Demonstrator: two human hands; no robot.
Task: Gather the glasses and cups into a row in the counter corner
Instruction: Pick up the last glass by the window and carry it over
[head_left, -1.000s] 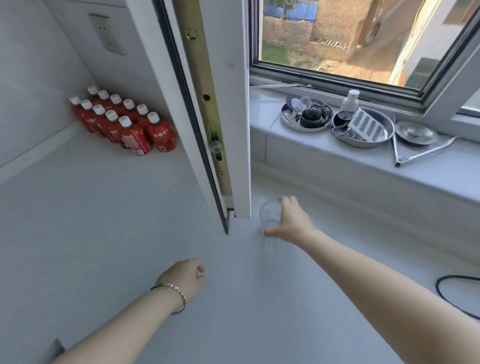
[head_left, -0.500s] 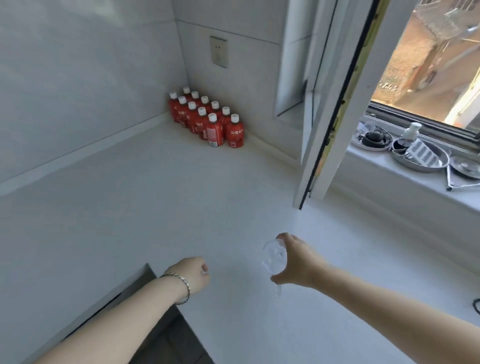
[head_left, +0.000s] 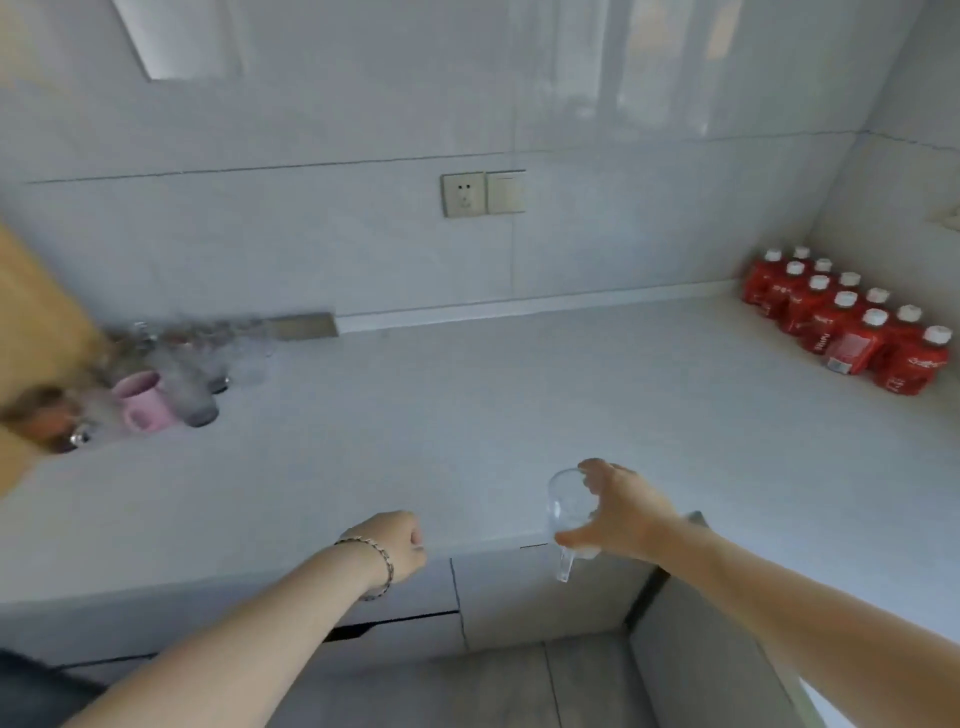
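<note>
Pale kitchen counter — glasses and cups clustering, blurred, at far left.
Right hand is gripping a clear glass above the counter edge — left hand is curling into an empty fist.

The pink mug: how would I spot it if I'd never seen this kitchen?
Start at the wall socket and follow the counter down to its far left, where blurred glassware crowds beside a wooden board. The pink mug stands at the front of that cluster, touching a grey glass. It is the only opaque, coloured piece among clear or smoky ones.
</note>
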